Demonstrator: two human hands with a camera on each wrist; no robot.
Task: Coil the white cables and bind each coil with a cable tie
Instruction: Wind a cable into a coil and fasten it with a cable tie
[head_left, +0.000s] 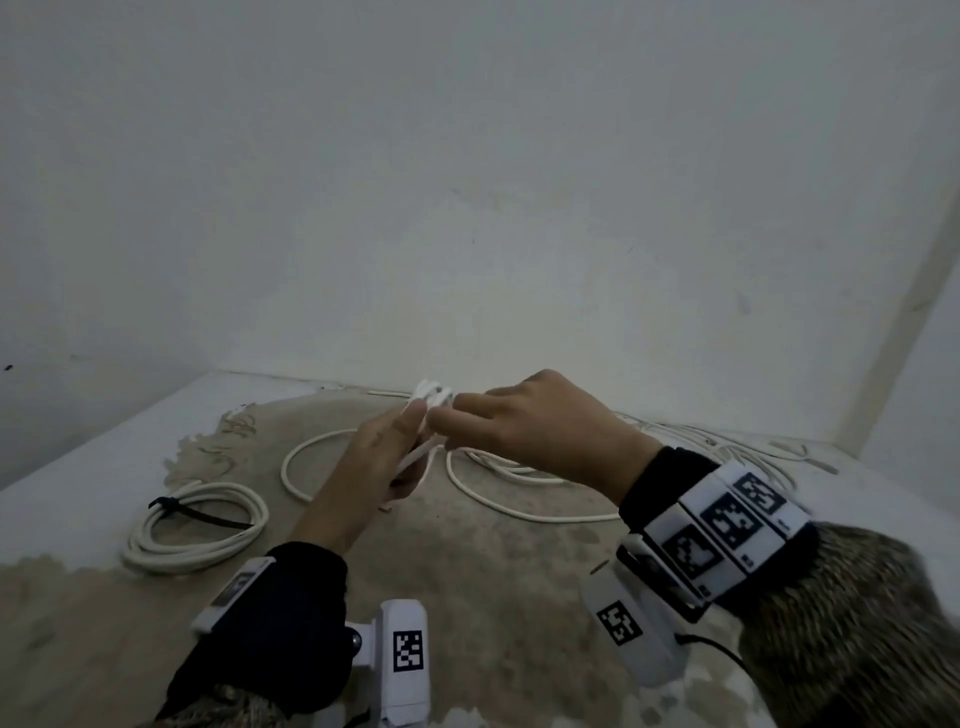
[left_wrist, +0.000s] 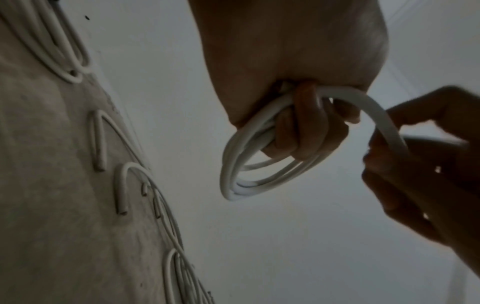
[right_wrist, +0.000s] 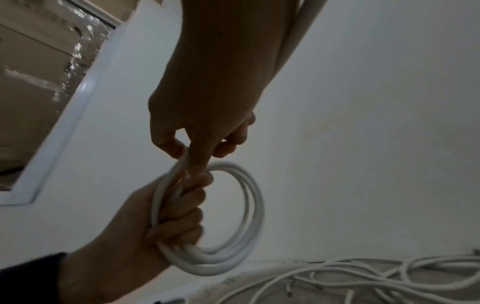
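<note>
My left hand (head_left: 387, 441) grips a small coil of white cable (head_left: 432, 394) held above the table; its fingers (left_wrist: 306, 131) curl through the loops (left_wrist: 241, 170). My right hand (head_left: 498, 421) meets it from the right and pinches a strand of the same cable (left_wrist: 379, 121) between thumb and forefinger (right_wrist: 197, 156), laying it against the coil (right_wrist: 249, 207). The cable's loose length (head_left: 519, 501) trails in wide loops on the table below. A finished coil (head_left: 208, 535) bound with a black cable tie (head_left: 174, 505) lies at the left.
The worn brown tabletop (head_left: 493, 582) stands in a corner, with white walls behind and to the right. More loose white cables (head_left: 701, 436) lie tangled at the back right, their cut ends (right_wrist: 363, 277) visible in the right wrist view.
</note>
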